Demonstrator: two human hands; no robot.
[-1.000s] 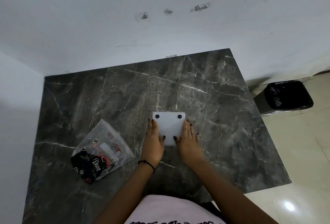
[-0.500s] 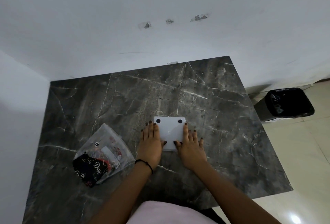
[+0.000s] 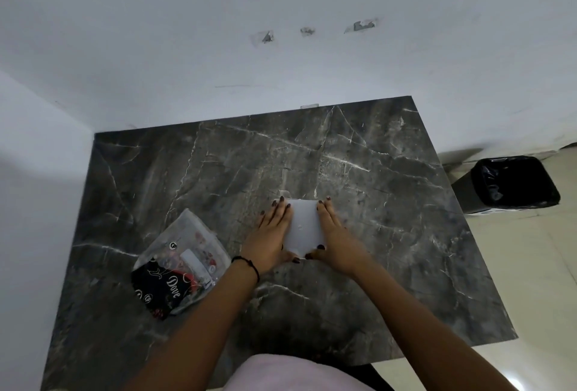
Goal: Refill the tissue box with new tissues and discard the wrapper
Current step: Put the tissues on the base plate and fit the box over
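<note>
The white tissue box (image 3: pixel 305 224) sits flat on the dark marble worktop (image 3: pixel 390 234), caught between two hands, and that is where the grip is. The left hand (image 3: pixel 272 234) presses along the box's left side with fingers stretched forward and together, its thumb tucked at the near corner. The right hand (image 3: pixel 335 234) mirrors it on the right side, fingers flat and pointing away from the person, thumb curled in at the near edge. So both hands are closed in on the box from either side, a flat-palmed clamp and not a fist. The thumbs nearly meet at the box's near edge. The box's top face shows plain and pale between the hands; which face that is cannot be told from here.

A thin black band (image 3: pixel 249 266) circles the left wrist, just behind the grip. Off to the left of the grip and a little nearer the person, well apart from the box, lies the wrapper (image 3: pixel 184 262), a crumpled clear plastic pack with black and red print, flat on the worktop. Far out to the right of the grip, past the worktop's edge, a bin (image 3: pixel 512 183) lined with a black bag stands on the pale tiled floor (image 3: pixel 530 266). Beyond the grip, the worktop runs to a white wall (image 3: pixel 281 63) marked with a few chipped patches.
</note>
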